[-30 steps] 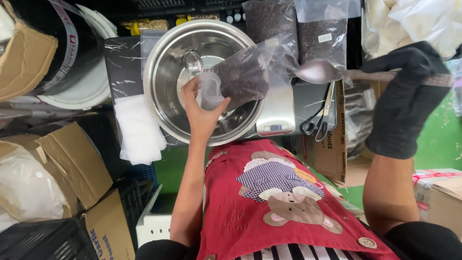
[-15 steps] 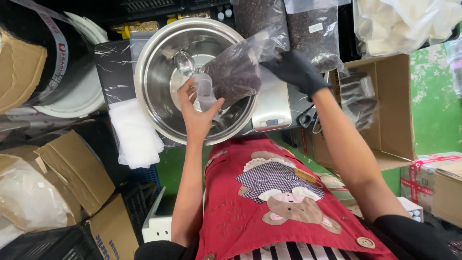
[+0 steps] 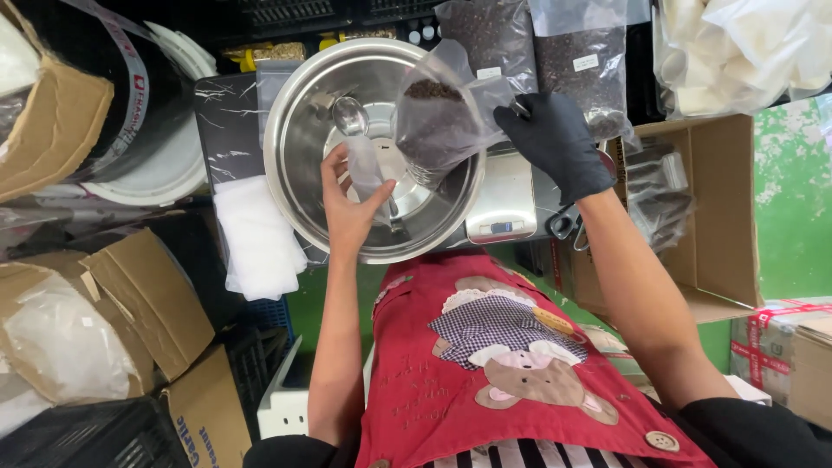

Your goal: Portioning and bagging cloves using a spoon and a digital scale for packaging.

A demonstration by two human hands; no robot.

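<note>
**A:** What's the bench like from where you sit?

**B:** Crowded. I see a big steel bowl [image 3: 381,147] at the centre on a dark worktop [image 3: 227,117], with a silver scale [image 3: 507,204] touching its rim at 4 o'clock. At 9 o'clock of the bowl lies a stack of white bags [image 3: 258,236]; beyond that, cardboard boxes [image 3: 139,299] and a white bucket [image 3: 165,165]. At 3 o'clock stands an open carton [image 3: 724,217] against a green wall [image 3: 793,199]. Two sealed packs of dark grains [image 3: 537,52] stand at 1 o'clock.

**A:** And the hands?

**B:** The left hand [image 3: 351,204], bare, pinches the lower edge of a clear plastic bag [image 3: 433,121] over the bowl, fingers curled on the film. The right hand [image 3: 559,143], in a black glove, is pressed together on the bag's upper edge at 3 o'clock. The bag hangs between them, tilted, its mouth toward 12 o'clock, with dark grains inside.

**A:** Anything unclear?

**B:** A metal scoop [image 3: 351,117] lies in the bowl, its handle hidden behind the left hand. The red apron [image 3: 503,373] covers everything below. I cannot tell what the gloved fingertips grip, since film folds over them. The scissors [image 3: 563,227] by the scale are half covered by the forearm.
</note>
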